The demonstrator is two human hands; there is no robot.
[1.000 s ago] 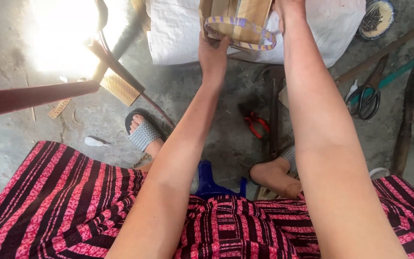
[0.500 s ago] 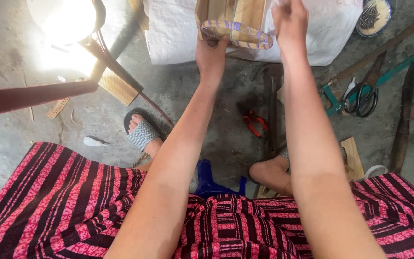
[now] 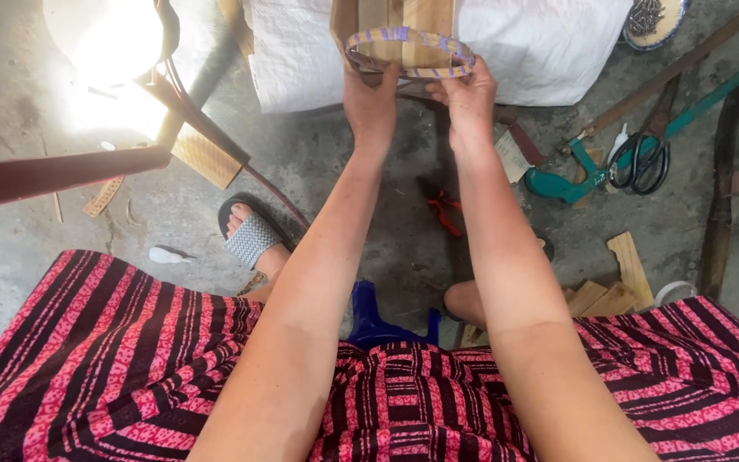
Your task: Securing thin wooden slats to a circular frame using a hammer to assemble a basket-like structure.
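I hold a small woven bamboo basket (image 3: 404, 26) out in front of me at arm's length; its rim (image 3: 408, 38) is bound with a purple strip. My left hand (image 3: 369, 98) grips the rim's near left side. My right hand (image 3: 468, 94) pinches the near right side of the same rim. Both arms stretch forward over my lap, which is covered by red-and-black striped cloth (image 3: 113, 368). The basket's top is cut off by the frame's upper edge.
A white woven sack (image 3: 540, 51) lies behind the basket. Red pliers (image 3: 445, 210) lie on the concrete floor; black scissors (image 3: 639, 158) and a teal tool (image 3: 575, 180) sit at right. Wood offcuts (image 3: 617, 287), a blue stool (image 3: 378, 321), my sandalled foot (image 3: 250, 235), a dark wooden bar (image 3: 53, 175).
My right hand has come down from the basket's far right side to its near rim, close to the left hand. The basket has turned so its purple-bound rim faces me more.
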